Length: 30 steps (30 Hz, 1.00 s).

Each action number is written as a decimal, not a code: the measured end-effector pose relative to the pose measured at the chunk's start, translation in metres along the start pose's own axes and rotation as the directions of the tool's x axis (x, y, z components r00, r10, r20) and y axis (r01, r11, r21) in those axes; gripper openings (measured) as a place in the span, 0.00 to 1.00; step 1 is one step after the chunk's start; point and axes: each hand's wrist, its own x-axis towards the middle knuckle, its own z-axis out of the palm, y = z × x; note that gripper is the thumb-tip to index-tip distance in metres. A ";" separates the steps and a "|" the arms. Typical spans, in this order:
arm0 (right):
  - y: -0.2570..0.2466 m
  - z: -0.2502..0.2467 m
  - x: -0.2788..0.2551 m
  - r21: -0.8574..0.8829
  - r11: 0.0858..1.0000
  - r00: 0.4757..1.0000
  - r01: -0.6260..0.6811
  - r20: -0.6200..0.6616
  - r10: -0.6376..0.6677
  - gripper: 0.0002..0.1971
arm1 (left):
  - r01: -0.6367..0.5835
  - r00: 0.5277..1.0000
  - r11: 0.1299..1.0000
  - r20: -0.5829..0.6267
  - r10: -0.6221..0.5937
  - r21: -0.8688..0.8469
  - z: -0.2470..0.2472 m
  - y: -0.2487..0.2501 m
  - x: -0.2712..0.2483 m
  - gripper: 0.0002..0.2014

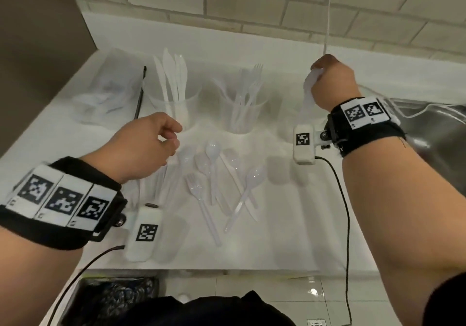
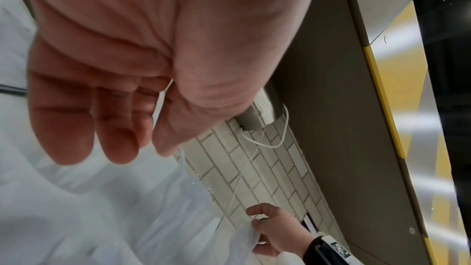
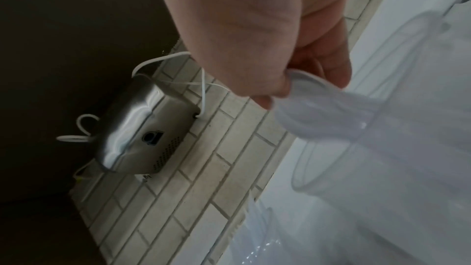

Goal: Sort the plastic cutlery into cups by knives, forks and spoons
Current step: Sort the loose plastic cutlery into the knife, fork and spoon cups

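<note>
Two clear cups stand at the back of the white counter [image 1: 277, 225]: the left cup [image 1: 174, 106] holds knives and the middle cup [image 1: 243, 114] holds forks. My right hand [image 1: 332, 83] is raised at the right and pinches several clear spoons [image 1: 309, 91] by their bowls. In the right wrist view the spoons [image 3: 318, 104] hang handle-down into a third clear cup [image 3: 367, 128]. My left hand [image 1: 146, 146] hovers in front of the knife cup, thumb and fingers pinching a thin plastic piece [image 2: 159, 100] whose kind I cannot make out. Loose spoons, a fork and a knife [image 1: 214, 174] lie between my hands.
A crumpled clear bag [image 1: 111, 91] and a thin black stick [image 1: 140, 93] lie at the back left. A steel sink [image 1: 441, 136] borders the counter on the right. A white cord [image 1: 327, 23] hangs down the tiled wall. A bin [image 1: 113, 300] sits below the front edge.
</note>
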 end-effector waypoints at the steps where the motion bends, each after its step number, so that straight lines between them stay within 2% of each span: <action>1: 0.001 0.000 -0.001 -0.027 1.000 0.999 -0.007 0.033 0.008 0.18 | 0.024 1.000 0.999 0.008 -0.025 0.045 -0.001 -0.004 0.000 0.11; 3: 0.001 -0.004 -0.007 -0.042 0.999 1.000 0.012 0.009 -0.012 0.19 | 0.059 0.997 0.988 0.039 -0.065 0.146 0.001 -0.010 -0.001 0.14; 5: -0.005 -0.011 -0.022 -0.044 0.997 0.994 0.071 -0.080 -0.074 0.18 | 0.070 0.991 0.961 0.092 -0.098 0.267 0.005 -0.014 -0.001 0.18; 7: -0.014 -0.011 -0.048 -0.058 0.989 0.985 0.133 -0.101 -0.139 0.14 | 0.074 0.981 0.918 0.139 -0.138 0.389 0.011 -0.019 0.000 0.23; 8: -0.018 -0.008 -0.062 -0.079 0.986 0.989 0.145 -0.032 -0.148 0.10 | 0.075 0.975 0.898 0.156 -0.157 0.434 0.013 -0.020 0.001 0.25; 9: -0.022 -0.004 -0.078 -0.107 0.984 0.985 0.140 0.120 -0.127 0.07 | 0.078 0.969 0.879 0.173 -0.178 0.471 0.015 -0.020 0.002 0.27; 10: -0.024 0.001 -0.094 -0.137 0.983 0.940 0.119 0.334 -0.068 0.09 | 0.076 0.962 0.862 0.189 -0.195 0.501 0.017 -0.020 0.002 0.27; 11: -0.026 0.005 -0.109 -0.172 0.981 0.840 0.095 0.542 0.014 0.13 | 0.073 0.956 0.847 0.205 -0.210 0.527 0.018 -0.019 0.002 0.26; 12: -0.026 0.010 -0.123 -0.214 0.973 0.718 0.085 0.690 0.089 0.17 | 0.065 0.951 0.836 0.220 -0.217 0.546 0.019 -0.017 0.001 0.26; 13: -0.025 0.015 -0.135 -0.243 0.966 0.625 0.092 0.769 0.134 0.20 | 0.049 0.947 0.827 0.237 -0.216 0.559 0.021 -0.015 0.001 0.25; 14: -0.024 0.020 -0.145 -0.250 0.964 0.581 0.092 0.800 0.152 0.22 | 0.029 0.945 0.819 0.253 -0.210 0.573 0.022 -0.014 0.000 0.24; 15: -0.023 0.026 -0.152 -0.238 0.969 0.580 0.071 0.800 0.154 0.23 | 0.011 0.942 0.811 0.266 -0.205 0.585 0.023 -0.012 0.000 0.24; 19: -0.030 0.048 -0.160 -0.116 0.991 0.653 -0.066 0.746 0.131 0.21 | -0.013 0.920 0.798 0.321 -0.227 0.603 0.029 -0.003 -0.002 0.26; 22: -0.039 0.058 -0.157 -0.097 0.994 0.661 -0.041 0.744 0.100 0.21 | -0.001 0.898 0.788 0.347 -0.271 0.616 0.037 0.000 -0.006 0.34; 24: -0.043 0.059 -0.154 -0.119 0.993 0.666 0.019 0.742 0.076 0.21 | 0.025 0.894 0.787 0.339 -0.293 0.616 0.044 0.001 -0.008 0.42; 27: -0.049 0.062 -0.147 -0.153 0.984 0.685 0.087 0.727 0.052 0.14 | 0.054 0.900 0.794 0.315 -0.301 0.606 0.054 0.001 -0.007 0.51; 30: -0.054 0.069 -0.142 -0.114 0.993 0.716 0.037 0.696 0.053 0.22 | 0.087 0.910 0.819 0.289 -0.297 0.567 0.060 0.002 -0.001 0.49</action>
